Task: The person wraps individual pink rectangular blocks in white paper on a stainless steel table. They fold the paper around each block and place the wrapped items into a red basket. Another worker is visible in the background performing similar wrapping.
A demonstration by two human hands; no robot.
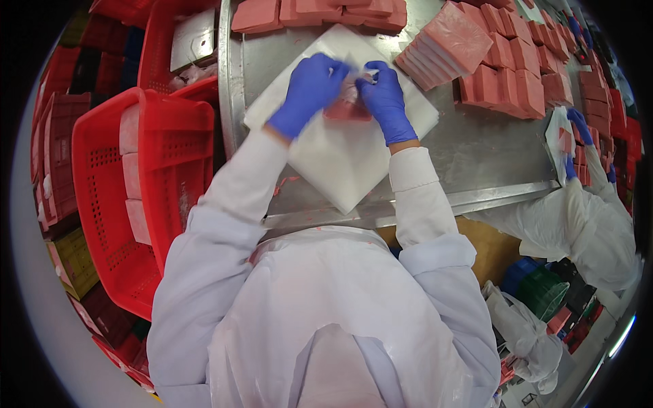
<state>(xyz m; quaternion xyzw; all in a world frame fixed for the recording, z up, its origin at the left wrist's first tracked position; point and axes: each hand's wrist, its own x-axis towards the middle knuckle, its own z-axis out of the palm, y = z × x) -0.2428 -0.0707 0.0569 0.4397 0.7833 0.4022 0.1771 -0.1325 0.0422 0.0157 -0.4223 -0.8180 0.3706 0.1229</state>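
Note:
A pink block (348, 113) lies on a stack of white wrapping sheets (336, 168), which is turned cornerwise on the steel table (433, 163). Thin translucent film is gathered over the block's far part. My left hand (315, 92), in a blue glove, pinches that film from the left; its fingertips are blurred. On the other side my right hand (383, 99), gloved too, has its thumb and bent forefinger on the film. The fingers hide part of the block.
Wrapped blocks (454, 41) lean in a stack at the far right, beside bare pink blocks (502, 92). More blocks (321, 13) line the far edge. A red crate (109, 204) with wrapped blocks stands left. A co-worker's gloved hand (580, 125) is at right.

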